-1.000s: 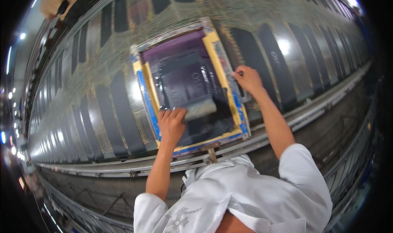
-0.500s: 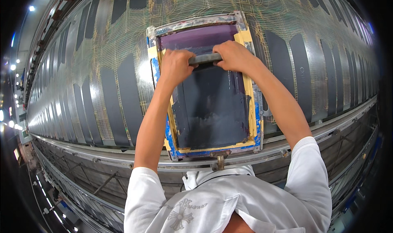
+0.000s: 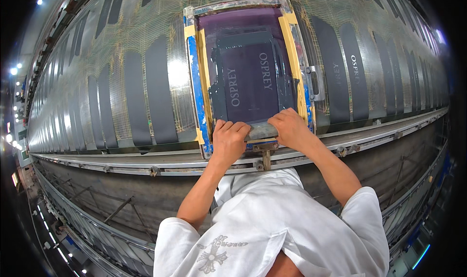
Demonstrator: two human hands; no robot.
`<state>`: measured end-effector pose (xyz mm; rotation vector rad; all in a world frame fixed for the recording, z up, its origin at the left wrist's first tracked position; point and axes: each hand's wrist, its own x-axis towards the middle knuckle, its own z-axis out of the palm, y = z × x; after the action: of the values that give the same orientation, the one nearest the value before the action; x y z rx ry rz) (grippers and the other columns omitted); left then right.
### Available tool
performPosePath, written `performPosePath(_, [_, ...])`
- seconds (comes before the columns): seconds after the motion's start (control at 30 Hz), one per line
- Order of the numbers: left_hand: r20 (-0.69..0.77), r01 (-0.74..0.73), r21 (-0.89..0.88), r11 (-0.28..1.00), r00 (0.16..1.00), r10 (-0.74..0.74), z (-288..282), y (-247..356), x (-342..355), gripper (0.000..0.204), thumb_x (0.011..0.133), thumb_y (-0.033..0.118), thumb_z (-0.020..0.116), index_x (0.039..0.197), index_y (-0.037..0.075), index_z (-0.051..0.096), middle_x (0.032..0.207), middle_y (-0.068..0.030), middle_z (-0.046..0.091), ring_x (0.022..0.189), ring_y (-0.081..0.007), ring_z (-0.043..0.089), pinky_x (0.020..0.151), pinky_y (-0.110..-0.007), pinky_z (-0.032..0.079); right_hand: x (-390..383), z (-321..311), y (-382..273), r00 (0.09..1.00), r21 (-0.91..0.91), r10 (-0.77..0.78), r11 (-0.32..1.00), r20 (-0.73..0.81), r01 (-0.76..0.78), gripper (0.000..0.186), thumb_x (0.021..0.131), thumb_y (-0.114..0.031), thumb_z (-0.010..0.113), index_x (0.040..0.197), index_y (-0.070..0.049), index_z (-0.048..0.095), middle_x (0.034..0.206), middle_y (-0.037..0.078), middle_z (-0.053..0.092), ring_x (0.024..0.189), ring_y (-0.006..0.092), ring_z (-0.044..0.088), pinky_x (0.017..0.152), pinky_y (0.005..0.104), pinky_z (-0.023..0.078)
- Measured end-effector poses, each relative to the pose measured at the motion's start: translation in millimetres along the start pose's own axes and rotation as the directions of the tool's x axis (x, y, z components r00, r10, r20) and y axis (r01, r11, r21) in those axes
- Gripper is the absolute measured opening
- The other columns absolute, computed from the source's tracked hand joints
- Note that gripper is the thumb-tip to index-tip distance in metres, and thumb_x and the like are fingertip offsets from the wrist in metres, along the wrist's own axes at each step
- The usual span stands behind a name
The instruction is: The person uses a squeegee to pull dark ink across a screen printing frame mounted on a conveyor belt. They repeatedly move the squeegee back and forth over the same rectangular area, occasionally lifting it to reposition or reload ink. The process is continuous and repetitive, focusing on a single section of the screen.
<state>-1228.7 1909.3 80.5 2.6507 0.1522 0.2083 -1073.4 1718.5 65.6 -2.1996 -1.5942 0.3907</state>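
Wears a white shirt [image 3: 272, 218], short-sleeved, with a grey cross printed low on the front. Stands close to a metal rail [image 3: 131, 166] running across the view, with a small bracket [image 3: 266, 159] on it at the near end of the frame [image 3: 238, 7]. Reaches over the rail with both forearms. Grips a grey squeegee [image 3: 263, 130] at both ends, with the left hand [image 3: 228, 140] closed over one end and the right hand [image 3: 292, 131] closed over the other, both with curled fingers. Cannot tell where the thumbs press. Holds the squeegee crosswise just inside the near end of the frame, between its long sides. Has purple mesh [image 3: 248, 89] spread out beyond, with pale lettering along both sides and dark wet ink [image 3: 243, 37] around it. Has yellow tape [image 3: 205, 77] and blue tape [image 3: 195, 77] along the frame, plus a metal handle [image 3: 316, 83] at its right side. Farther off, on a long shiny table [image 3: 113, 94], dark panels [image 3: 138, 97] in rows to either side, some at right with lettering. Farthest away, small bright lights [image 3: 13, 71] at far left.
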Motion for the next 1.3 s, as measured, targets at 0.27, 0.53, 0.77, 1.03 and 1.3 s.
performPosePath(0.27, [-0.109,-0.077,0.092,0.993,0.990,0.087,-17,-82,149,0.026,0.066,0.005,0.080,0.091,0.012,0.079,0.088,-0.0067,0.076,0.082,-0.0297,0.069,0.080,-0.044,0.044,140,-57,88,0.999,-0.031,0.033,0.999,-0.013,-0.033,0.019,0.072,-0.014,0.081,0.087,-0.008,0.072,0.086,0.016,0.073,0.088,0.0376,0.070,0.080,0.0488,0.053])
performPosePath(0.53, [-0.019,-0.041,0.107,0.993,0.999,0.043,-24,-132,255,0.019,0.074,0.020,0.084,0.092,0.013,0.080,0.082,-0.0093,0.075,0.081,-0.0322,0.069,0.082,-0.045,0.045,233,-93,144,0.978,0.035,0.181,0.982,0.107,-0.185,0.020,0.075,-0.019,0.084,0.088,-0.008,0.075,0.088,0.020,0.074,0.090,0.0414,0.071,0.083,0.0505,0.056])
performPosePath(0.77, [-0.027,0.002,0.076,0.997,1.000,0.000,-21,-120,231,0.021,0.070,0.017,0.085,0.090,0.012,0.080,0.076,-0.0109,0.073,0.075,-0.0351,0.068,0.081,-0.046,0.048,215,-87,124,0.969,0.062,0.214,0.973,0.125,-0.223,0.017,0.074,-0.017,0.082,0.087,-0.008,0.074,0.087,0.019,0.074,0.087,0.0393,0.071,0.079,0.0487,0.056])
performPosePath(1.03, [-0.092,-0.060,0.010,0.998,0.994,0.061,11,-26,29,0.027,0.063,0.000,0.073,0.087,0.013,0.073,0.086,-0.0046,0.072,0.077,-0.0259,0.064,0.079,-0.041,0.042,36,-13,19,0.976,-0.023,0.102,0.995,0.191,-0.099,0.043,0.062,-0.006,0.081,0.104,-0.007,0.072,0.100,0.013,0.072,0.102,0.0333,0.067,0.091,0.0443,0.050])
performPosePath(1.3, [-0.027,0.017,0.047,0.999,1.000,-0.015,-4,7,-4,0.045,0.058,-0.003,0.076,0.101,0.013,0.075,0.106,-0.0005,0.074,0.095,-0.0248,0.063,0.087,-0.040,0.043,24,-59,65,0.738,0.182,0.458,0.886,-0.496,-0.427,0.043,0.092,-0.040,0.076,0.113,-0.003,0.071,0.120,0.018,0.071,0.118,0.0388,0.062,0.101,0.0472,0.048])
